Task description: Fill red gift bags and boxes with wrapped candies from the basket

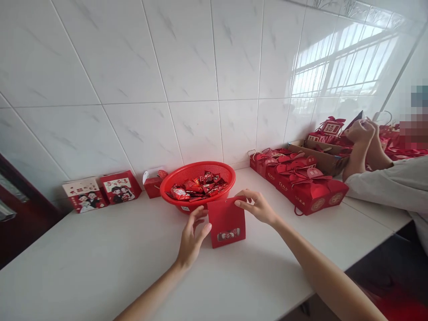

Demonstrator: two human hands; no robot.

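Observation:
A red gift box (pixel 228 217) with a small clear window near its base stands upright on the white table. At its top right corner, my right hand (pixel 256 206) grips the upper edge between thumb and fingers. My left hand (pixel 193 238) is beside the box's left side, thumb and fingers apart; whether it touches the box I cannot tell. Just behind the box is a red plastic basket (pixel 230 183) with many wrapped candies (pixel 197 186) in it.
Two printed boxes (pixel 120 189) and a small red box (pixel 153 183) stand at the left by the wall. Rows of red boxes (pixel 301 185) fill the right side. Beyond them, another person's hands (pixel 361 131) work over a cardboard box (pixel 316 154).

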